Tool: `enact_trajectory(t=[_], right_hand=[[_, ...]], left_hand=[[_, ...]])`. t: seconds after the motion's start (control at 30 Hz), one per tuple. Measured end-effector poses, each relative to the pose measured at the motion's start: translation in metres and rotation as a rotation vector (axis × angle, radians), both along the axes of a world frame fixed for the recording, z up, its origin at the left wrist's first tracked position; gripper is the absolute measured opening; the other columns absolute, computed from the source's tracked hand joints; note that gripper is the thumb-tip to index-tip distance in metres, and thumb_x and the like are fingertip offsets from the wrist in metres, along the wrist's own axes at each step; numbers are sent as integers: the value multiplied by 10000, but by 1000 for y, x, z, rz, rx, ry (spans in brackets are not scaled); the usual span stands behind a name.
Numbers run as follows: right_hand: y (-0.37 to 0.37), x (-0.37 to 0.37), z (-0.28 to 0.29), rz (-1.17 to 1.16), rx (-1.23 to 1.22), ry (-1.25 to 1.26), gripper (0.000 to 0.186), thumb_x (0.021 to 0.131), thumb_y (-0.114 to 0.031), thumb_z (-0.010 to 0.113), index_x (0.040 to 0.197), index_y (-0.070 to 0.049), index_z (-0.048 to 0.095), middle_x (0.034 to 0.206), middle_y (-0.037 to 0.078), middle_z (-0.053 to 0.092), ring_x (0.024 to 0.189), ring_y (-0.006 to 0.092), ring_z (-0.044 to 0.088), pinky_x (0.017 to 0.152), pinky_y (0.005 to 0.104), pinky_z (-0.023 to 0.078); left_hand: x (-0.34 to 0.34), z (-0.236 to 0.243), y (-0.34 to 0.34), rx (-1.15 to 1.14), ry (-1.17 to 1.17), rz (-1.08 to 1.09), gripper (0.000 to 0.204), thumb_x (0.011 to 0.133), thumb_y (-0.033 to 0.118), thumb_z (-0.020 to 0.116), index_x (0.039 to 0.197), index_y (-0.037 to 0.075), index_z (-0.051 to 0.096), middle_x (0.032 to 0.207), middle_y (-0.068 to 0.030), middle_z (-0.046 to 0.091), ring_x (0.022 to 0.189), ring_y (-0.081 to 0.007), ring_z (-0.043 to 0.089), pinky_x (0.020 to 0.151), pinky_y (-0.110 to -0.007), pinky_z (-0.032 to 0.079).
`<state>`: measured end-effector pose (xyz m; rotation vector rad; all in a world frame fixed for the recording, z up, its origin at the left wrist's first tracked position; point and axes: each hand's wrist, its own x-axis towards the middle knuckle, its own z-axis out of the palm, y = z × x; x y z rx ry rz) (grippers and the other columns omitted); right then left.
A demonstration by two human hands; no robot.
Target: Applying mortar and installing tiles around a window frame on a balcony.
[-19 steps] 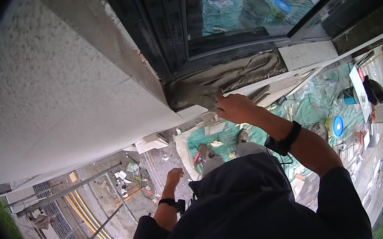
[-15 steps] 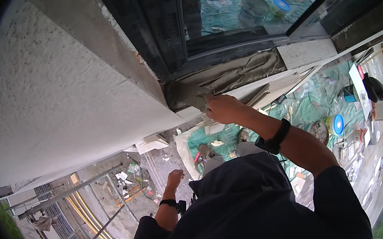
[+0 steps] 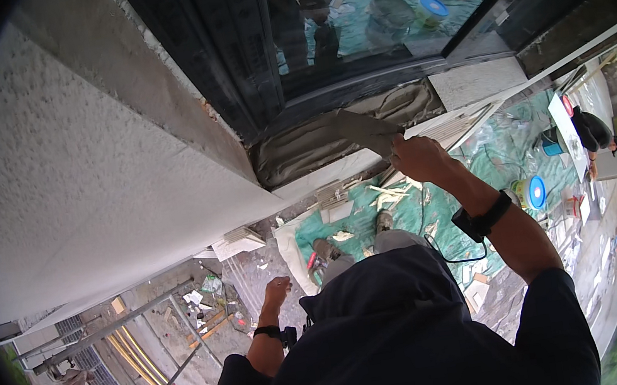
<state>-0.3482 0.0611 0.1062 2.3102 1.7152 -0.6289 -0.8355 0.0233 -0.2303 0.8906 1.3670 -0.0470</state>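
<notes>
My right hand [image 3: 419, 158] is closed round the handle end of a trowel [image 3: 370, 130], whose broad flat metal blade lies over a bed of wet grey mortar [image 3: 299, 149]. The mortar fills the window ledge from the wall corner at the left up to a pale tile [image 3: 480, 84] at the right. Its surface is ridged and uneven. Most of the trowel's handle is hidden by my fingers. Lower and to the left, away from the ledge, my left hand [image 3: 278, 290] hangs with its fingers curled in, and nothing shows in it.
A dark window frame [image 3: 236, 54] borders the ledge; a pale wall [image 3: 89, 182] rises at the left. Below are stacked tiles [image 3: 237, 243], green sheeting [image 3: 491, 160], a blue-lidded bucket [image 3: 534, 192] and scaffold bars [image 3: 123, 324]. Another person [image 3: 592, 130] bends at the far right.
My right hand has moved the trowel rightward along the ledge, away from the wall corner. Ridged mortar now shows at that corner. The view has shifted slightly; my left hand stays low.
</notes>
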Motion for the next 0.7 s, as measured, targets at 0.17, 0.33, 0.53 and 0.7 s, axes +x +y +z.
enact_trajectory(t=[0.17,0.33,0.53,0.7], right_hand=[[-12,-3,-9,-33,85,128,398,904,-303,563,1064,57,507,835,270,674,856,435,672,787,529,528],[-18,7,-15,-64,52,34,364,887,-295,574,1026,35,510,823,268,673,843,441,671,786,529,531],[-44,94,-24,-244,69,-72,323,896,-286,543,1001,18,511,886,291,671,907,435,663,816,532,522],[-48,103,5,-505,50,325,392,894,-300,537,1098,35,518,757,183,663,642,315,685,602,444,550]], left_hand=[[3,-4,4,-22,-48,6,257,935,227,620,1047,-2,653,822,-61,661,692,-116,585,612,-251,454],[5,-7,12,-17,-50,47,247,927,233,627,1048,18,638,805,-42,654,641,-95,559,556,-237,417],[9,-1,16,13,-26,17,221,934,232,608,1039,38,630,807,-49,658,613,-88,556,522,-217,409],[9,-4,3,-32,-10,45,221,928,223,620,1024,26,640,775,-51,645,584,-89,536,496,-228,389]])
